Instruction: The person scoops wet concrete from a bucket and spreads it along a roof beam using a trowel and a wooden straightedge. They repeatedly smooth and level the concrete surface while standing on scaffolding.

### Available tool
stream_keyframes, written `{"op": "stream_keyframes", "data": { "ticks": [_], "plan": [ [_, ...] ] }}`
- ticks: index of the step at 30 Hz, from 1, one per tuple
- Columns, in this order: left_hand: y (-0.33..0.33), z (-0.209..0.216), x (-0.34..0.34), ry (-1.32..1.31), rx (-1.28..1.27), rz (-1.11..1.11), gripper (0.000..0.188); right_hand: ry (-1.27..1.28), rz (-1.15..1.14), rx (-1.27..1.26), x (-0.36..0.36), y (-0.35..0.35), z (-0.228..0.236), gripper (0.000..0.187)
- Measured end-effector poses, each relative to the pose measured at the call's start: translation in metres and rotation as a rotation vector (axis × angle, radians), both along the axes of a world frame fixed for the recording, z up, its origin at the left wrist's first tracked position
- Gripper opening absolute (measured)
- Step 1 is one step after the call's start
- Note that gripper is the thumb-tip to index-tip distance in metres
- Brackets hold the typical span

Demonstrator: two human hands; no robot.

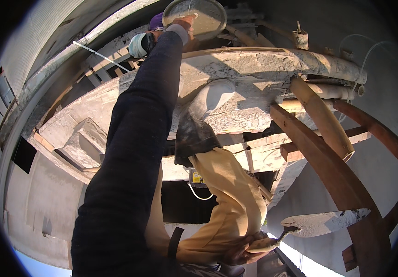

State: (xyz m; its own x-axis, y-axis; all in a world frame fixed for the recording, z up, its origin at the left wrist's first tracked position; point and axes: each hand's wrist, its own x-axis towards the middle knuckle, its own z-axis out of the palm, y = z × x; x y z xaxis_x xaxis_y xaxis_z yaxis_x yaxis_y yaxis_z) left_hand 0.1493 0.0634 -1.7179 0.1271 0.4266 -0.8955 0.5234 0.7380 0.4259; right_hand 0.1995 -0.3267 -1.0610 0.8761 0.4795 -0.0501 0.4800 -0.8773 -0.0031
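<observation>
My left arm, in a dark sleeve, reaches far forward. My left hand [183,22] is closed at the rim of a round grey bucket [208,23] at the top of the view. Part of its grip is hidden by the sleeve cuff. Low on the right, my right hand [239,251] is closed round the wooden handle of a trowel [326,223]. Its long pointed blade is smeared with grey mortar and lies flat, pointing right. One of my legs, in tan trousers [229,184], ends in a mortar-covered boot [213,97] on a rough ledge [250,111].
Another person in a purple cap [156,22] is beside the bucket, below the ledge. Wooden beams [328,175] and a round pole [323,117] stick up at the right. A grey box with a yellow label [198,177] sits below my leg. Pipes [358,76] run along the ledge.
</observation>
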Motion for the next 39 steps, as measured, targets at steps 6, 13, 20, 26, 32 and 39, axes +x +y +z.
{"op": "stream_keyframes", "data": {
  "ticks": [6, 13, 20, 26, 32, 39],
  "plan": [
    [0.006, 0.117, 0.006, -0.152, 0.181, 0.480, 0.045, -0.015, 0.208, -0.128, 0.002, -0.024, 0.012, 0.071],
    [-0.006, 0.218, -0.108, -0.300, 0.365, 0.565, 0.027, 0.080, 0.417, -0.166, 0.013, -0.021, 0.015, 0.063],
    [-0.058, 0.440, -0.206, -0.308, 0.153, 1.001, 0.021, 0.453, 0.184, -0.259, -0.001, 0.007, 0.021, 0.066],
    [-0.140, 0.469, -0.297, -0.167, 0.090, 1.055, 0.022, 0.473, 0.279, -0.246, -0.012, 0.017, 0.018, 0.066],
    [-0.232, 0.420, -0.356, 0.112, -0.047, 1.241, 0.024, 0.333, 0.380, -0.353, -0.020, 0.004, 0.008, 0.071],
    [-0.336, 0.378, -0.385, 0.392, -0.209, 1.293, 0.026, 0.345, 0.430, -0.365, -0.024, 0.021, 0.016, 0.070]
  ]
}}
